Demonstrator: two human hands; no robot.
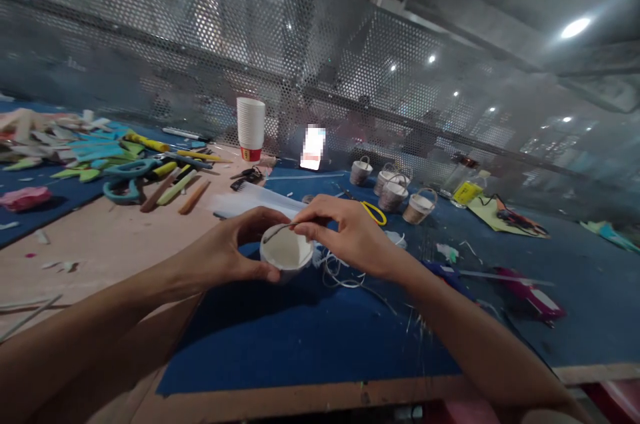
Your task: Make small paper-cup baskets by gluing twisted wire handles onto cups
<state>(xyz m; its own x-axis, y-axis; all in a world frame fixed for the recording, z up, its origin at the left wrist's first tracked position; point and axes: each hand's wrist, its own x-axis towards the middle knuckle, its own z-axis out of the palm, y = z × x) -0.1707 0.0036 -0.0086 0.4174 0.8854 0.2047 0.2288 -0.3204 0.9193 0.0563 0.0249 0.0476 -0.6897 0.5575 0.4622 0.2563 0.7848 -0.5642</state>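
My left hand (235, 251) is wrapped round a small white paper cup (286, 252) and holds it above the blue mat, its open mouth turned towards me. My right hand (345, 231) is closed in a pinch on a thin dark wire (277, 231) that arches over the cup's rim. Loose white strands (340, 274) lie on the mat just below the right hand.
A blue mat (300, 331) covers the wooden table (100, 244). Several small woven baskets with handles (393, 192) stand behind, near a stack of white cups (251, 127). Teal scissors (125, 177), sticks and paper scraps lie left. A perforated metal screen closes the back.
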